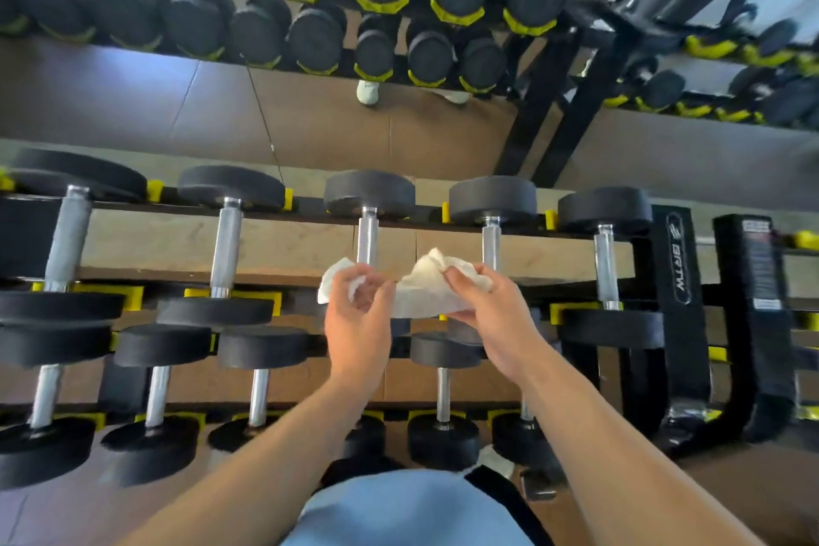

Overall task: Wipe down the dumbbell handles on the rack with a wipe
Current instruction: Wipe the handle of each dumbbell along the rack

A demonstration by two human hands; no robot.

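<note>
Head view, looking down over a dumbbell rack (673, 262).

Both hands are raised in front of the upper tier, holding one white wipe (423, 290) stretched between them. Left hand (359, 315): fingers curled, pinching the wipe's left end, which bunches above the knuckles. Right hand (492, 310): thumb and fingers pinching the right end, crumpled cloth sticking up above the fingertips. The middle of the wipe sags between the two hands.

The wipe sits over the near end of the middle dumbbell's handle (368, 235) on the upper tier; the left hand covers that end of the handle. Cannot tell whether the cloth touches the metal. The next handle to the right (491, 242) runs down behind the right hand's end of the wipe.

Upper tier: five dumbbells in a row, handles pointing away from the person, black round heads at each end, resting in yellow cradles (133, 295). Lower tier (259, 397): smaller dumbbells, similarly laid, partly hidden by the forearms.

Behind the rack a mirror (133, 93) shows the dumbbells, brown floor and a light shoe (368, 92). Black rack upright at right carries a white logo; lettering too blurred to read with confidence. A pale blue garment (407, 510) fills the bottom centre.
</note>
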